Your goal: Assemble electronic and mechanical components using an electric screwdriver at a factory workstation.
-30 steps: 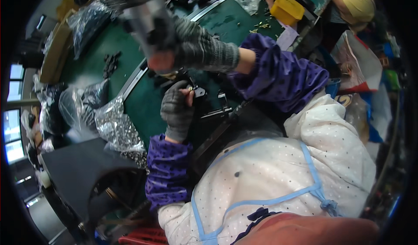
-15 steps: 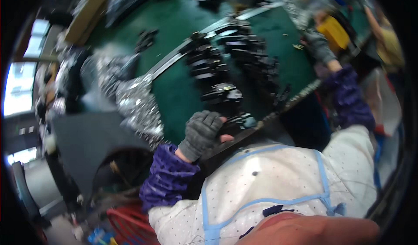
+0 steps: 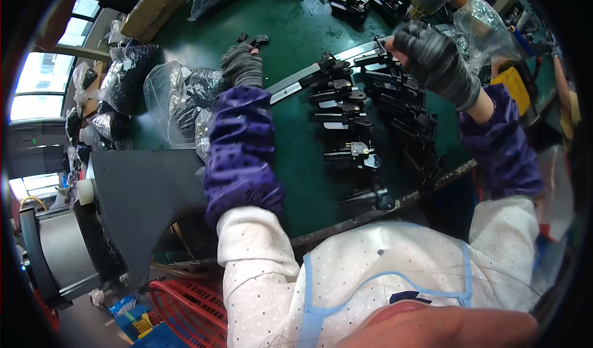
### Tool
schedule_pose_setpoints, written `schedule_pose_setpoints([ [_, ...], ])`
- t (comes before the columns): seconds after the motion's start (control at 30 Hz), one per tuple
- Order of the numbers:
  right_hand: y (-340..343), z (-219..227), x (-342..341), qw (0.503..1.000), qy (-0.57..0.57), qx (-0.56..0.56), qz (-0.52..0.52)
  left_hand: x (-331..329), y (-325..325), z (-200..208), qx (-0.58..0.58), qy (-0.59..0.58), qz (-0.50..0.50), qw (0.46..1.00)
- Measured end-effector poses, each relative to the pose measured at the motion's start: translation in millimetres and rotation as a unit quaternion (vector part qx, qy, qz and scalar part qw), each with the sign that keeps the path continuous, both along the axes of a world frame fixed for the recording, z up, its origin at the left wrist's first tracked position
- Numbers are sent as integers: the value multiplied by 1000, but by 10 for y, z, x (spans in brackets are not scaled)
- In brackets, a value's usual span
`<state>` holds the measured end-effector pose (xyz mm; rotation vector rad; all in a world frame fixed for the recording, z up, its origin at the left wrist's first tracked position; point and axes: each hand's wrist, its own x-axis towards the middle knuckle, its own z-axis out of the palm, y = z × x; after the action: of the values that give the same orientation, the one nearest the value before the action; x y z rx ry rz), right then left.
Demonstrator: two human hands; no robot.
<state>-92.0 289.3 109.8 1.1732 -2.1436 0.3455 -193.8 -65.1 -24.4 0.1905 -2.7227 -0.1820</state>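
My left hand, in a grey fingerless glove, reaches far over the green table. Its fingers are closed at a small black metal part, partly hidden by the glove. My right hand, gloved alike, is curled with its fingertips at the far end of the right row of black hinge-like metal parts. Whatever it pinches is too dark and covered to make out. Left of that row lies a second row of similar black parts, spaced apart along a silver metal rail.
Clear plastic bags of parts lie on the left. More black parts are heaped at the back. A yellow box stands on the right, a red plastic basket low on the left. A grey panel juts beside the table.
My left hand has gone from the near table edge out to the small black part. My right hand has moved left to the top of the right row.
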Motion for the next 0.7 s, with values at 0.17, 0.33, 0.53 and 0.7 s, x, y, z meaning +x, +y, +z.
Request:
schedule_pose_setpoints([
  [0.17, 130, 120, 80, 987, -146, -58, -12, 877, 217, 774, 380, 153, -104, 906],
  [0.33, 82, 165, 286, 964, -260, -29, -47, 1942, 660, 1031, 493, 118, -170, 845],
  [0.53, 62, -223, 901, 730, -667, -147, -26, 2794, 1057, 556, 361, 35, -304, 881],
  [0.7, 7, -345, 1378, 607, -780, -151, -15, 3039, 1399, 450, 339, 85, -379, 857],
])
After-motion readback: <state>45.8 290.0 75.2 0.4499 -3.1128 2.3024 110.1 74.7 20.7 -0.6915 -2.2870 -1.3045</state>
